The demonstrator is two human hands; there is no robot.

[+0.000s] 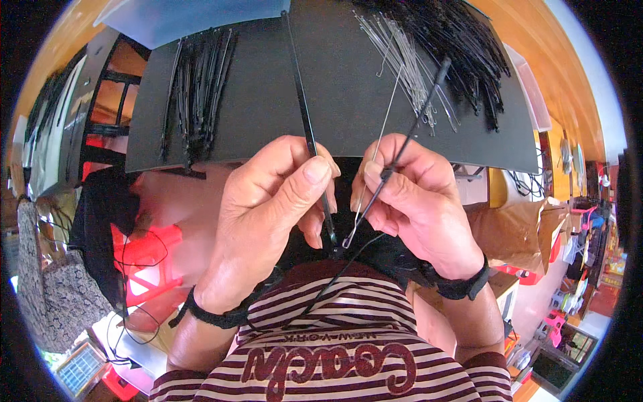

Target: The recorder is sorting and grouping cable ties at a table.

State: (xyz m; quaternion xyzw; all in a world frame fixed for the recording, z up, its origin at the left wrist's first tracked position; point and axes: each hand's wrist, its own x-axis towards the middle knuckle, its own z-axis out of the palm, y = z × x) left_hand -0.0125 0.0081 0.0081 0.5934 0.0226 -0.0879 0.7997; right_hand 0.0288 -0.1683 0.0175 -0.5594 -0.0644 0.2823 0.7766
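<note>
My left hand (268, 208) pinches a long black strip (303, 100) that stands nearly upright and reaches past the top of the black board (268, 87). My right hand (412, 197) holds a second black strip (418, 114) together with a thin silver wire (382, 134), both slanting up to the right. The lower ends of the strips and the wire's small loop (348, 238) meet between my hands, just above my striped shirt. Both wrists wear black bands.
On the black board lie a bundle of black strips (197, 87) at the left, a fan of silver wires (408, 67) and a heap of black strips (462, 47) at the right. Red stools (144, 261) stand lower left; brown paper (516, 228) and cluttered shelves lie right.
</note>
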